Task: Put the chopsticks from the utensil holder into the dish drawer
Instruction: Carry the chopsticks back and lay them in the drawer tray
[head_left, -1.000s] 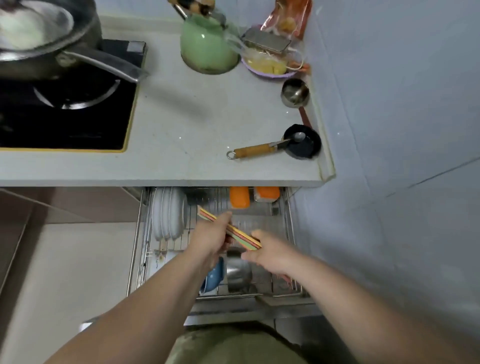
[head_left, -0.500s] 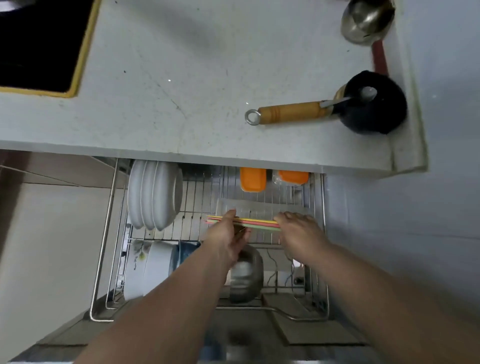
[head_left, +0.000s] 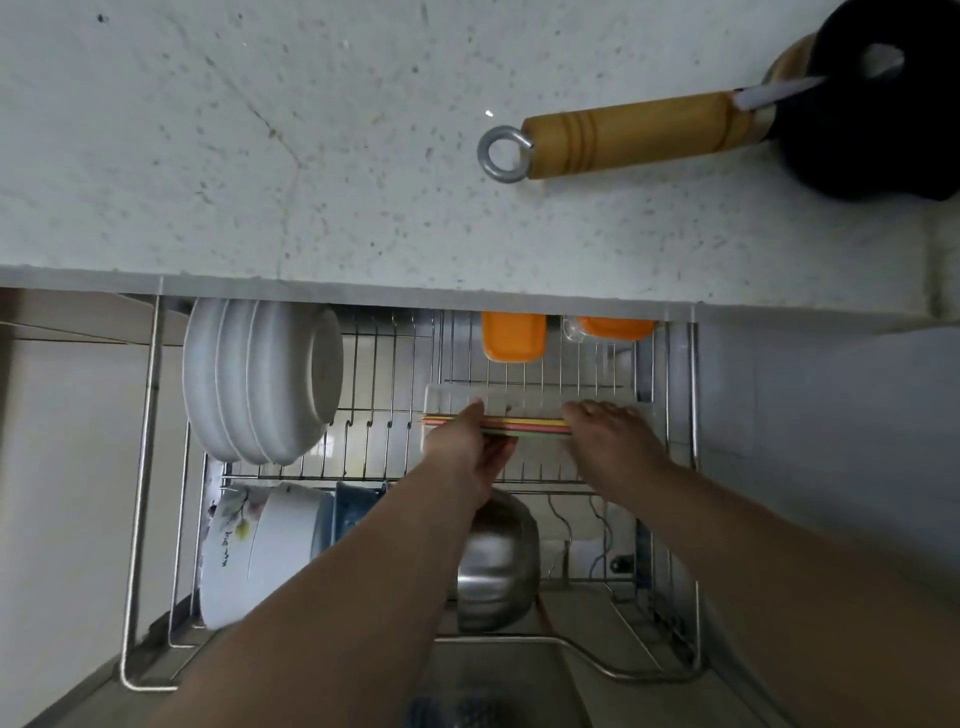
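Observation:
A bundle of coloured chopsticks lies level, held at both ends, low inside the open wire dish drawer. My left hand grips its left part and my right hand covers its right end. The bundle sits over a clear plastic tray in the drawer's back right section. I cannot tell whether the chopsticks touch the tray. No utensil holder is in view.
White plates stand upright at the drawer's back left. A flowered white bowl, a blue bowl and a steel bowl sit at the front. Orange containers lie at the back. A wooden-handled black pan rests on the counter above.
The view has closed in on the drawer. Both hands have carried the chopsticks, now level, lower and further back, down to the clear tray.

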